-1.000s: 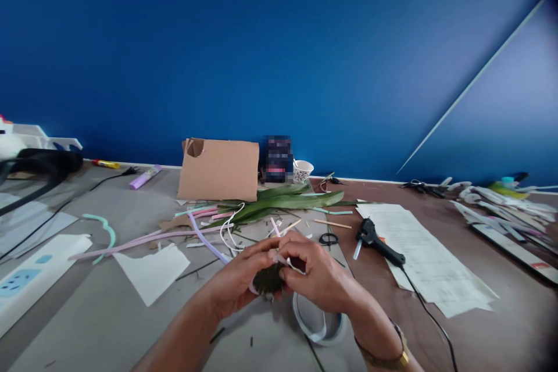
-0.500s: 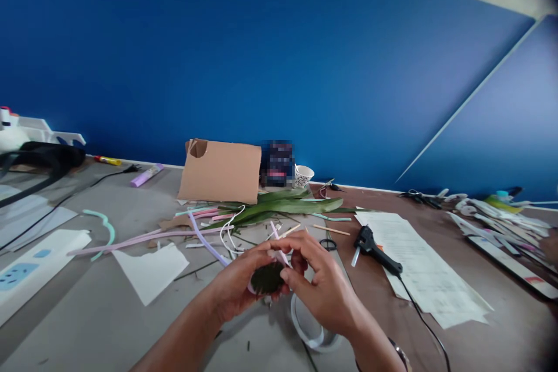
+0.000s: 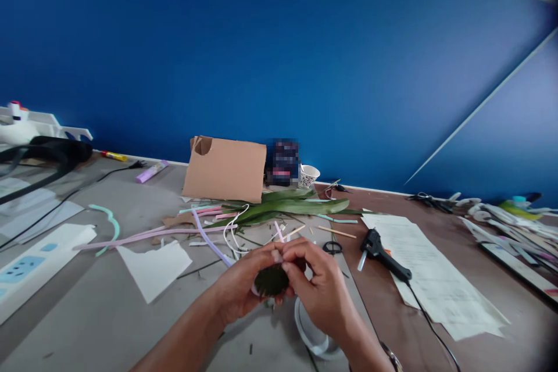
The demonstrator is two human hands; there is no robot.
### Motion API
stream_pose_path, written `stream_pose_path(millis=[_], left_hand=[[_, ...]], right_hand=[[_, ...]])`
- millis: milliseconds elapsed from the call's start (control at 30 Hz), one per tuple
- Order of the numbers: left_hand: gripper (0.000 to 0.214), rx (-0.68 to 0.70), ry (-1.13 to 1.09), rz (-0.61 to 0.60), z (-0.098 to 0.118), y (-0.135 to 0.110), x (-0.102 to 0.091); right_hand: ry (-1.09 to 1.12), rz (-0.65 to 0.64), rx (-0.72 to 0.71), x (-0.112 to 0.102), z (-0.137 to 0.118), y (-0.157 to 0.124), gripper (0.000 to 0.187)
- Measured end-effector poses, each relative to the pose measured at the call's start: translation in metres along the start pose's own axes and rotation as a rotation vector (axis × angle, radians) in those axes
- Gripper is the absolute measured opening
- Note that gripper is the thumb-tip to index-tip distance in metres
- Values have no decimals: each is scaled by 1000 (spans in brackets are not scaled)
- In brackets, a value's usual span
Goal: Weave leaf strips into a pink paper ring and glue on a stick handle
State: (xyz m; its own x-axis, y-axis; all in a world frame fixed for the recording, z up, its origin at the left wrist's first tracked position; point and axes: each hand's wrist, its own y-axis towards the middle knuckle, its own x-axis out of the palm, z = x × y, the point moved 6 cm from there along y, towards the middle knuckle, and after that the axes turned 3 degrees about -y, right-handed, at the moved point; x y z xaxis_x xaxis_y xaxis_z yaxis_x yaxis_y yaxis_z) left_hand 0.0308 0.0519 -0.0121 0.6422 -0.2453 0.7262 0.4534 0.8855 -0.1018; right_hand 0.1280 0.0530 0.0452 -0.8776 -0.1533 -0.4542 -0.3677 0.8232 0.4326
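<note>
My left hand is wrapped round a small round piece with a dark green face and a pale pink edge. My right hand is closed, thumb and forefinger pinched together at its upper right edge. A thin pale pink strip sticks up just beyond those fingertips; its lower part is hidden behind them. Beneath the right hand stands a clear plastic tub, partly covered by the wrist. Long green leaves lie beyond both hands, among cut strips and bits of stem.
To the right, a black glue gun rests on printed sheets, its cord trailing forward. Black-handled scissors lie nearer. A white power strip and torn paper are at left. Cardboard and a paper cup stand behind.
My right fingers have closed in on the round piece's upper edge, and the pink strip now shows mostly above them. The whole view has shifted slightly.
</note>
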Motion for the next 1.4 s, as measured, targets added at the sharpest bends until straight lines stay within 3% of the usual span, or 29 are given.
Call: stream_pose_path(millis=[133,367,667,833,1033,1233,1400], left_hand=[[16,18,-2,27,0,-1,-2],[48,1,20,95,-4,-3,-8],[36,33,51,65,1,-5,-3],[34,15,76,98,0,-5,-5],[42,-5,103,108,-2,-6,-7],[54,17,162,-3,0,-6,0],[55,10,211,67,1,-7,0]], right_hand=[[-16,-14,-85,-1,-8,4,21],[-4,-49,-116,1,-8,3,22],[-22,-25,-53,1,-4,0,18],[-17,-57,-131,2,-9,2,21],[-58,-108,-142,3,-12,3,19],[-159,-213,-124,4,-15,4,20],[-339,-250,-183,6,-24,6,17]])
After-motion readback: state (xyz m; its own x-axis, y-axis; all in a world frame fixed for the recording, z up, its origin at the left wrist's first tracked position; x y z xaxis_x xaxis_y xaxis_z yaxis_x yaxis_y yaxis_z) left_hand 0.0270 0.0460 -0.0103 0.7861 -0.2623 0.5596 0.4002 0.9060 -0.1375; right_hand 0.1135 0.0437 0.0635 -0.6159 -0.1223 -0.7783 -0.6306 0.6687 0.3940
